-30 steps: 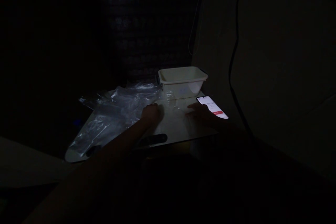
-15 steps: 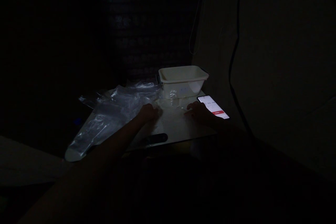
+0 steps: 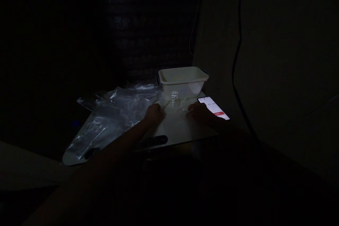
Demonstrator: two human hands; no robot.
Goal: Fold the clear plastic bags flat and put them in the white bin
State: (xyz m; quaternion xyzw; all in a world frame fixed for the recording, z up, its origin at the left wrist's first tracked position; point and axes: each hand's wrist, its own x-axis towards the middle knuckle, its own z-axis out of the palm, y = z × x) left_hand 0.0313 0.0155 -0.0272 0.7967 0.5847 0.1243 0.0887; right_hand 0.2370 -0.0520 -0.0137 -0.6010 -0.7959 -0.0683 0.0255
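Observation:
The scene is very dark. My left hand [image 3: 154, 113] is closed at the left edge of a clear plastic sheet or bag [image 3: 174, 105] lying on the pale table [image 3: 185, 130]; what its fingers grip is too dark to make out. On the right side of that plastic is my right hand [image 3: 196, 111], its fingers bent and dim, beside a lit phone [image 3: 215, 108]. Crumpled clear plastic bags [image 3: 119, 107] are heaped left of my left hand. Just beyond both hands stands a white tub [image 3: 184, 90].
A dark oval slot [image 3: 159, 140] lies near the table's front edge. Behind the table is a dark ridged wall [image 3: 148, 35]. A black cable [image 3: 234, 67] hangs along the wall at the right, and a thin looped cord [image 3: 194, 51] hangs behind the tub.
My left hand has shifted slightly right and its fingers look more tucked in. The fingers of my right hand have drawn in a little. The view has moved slightly.

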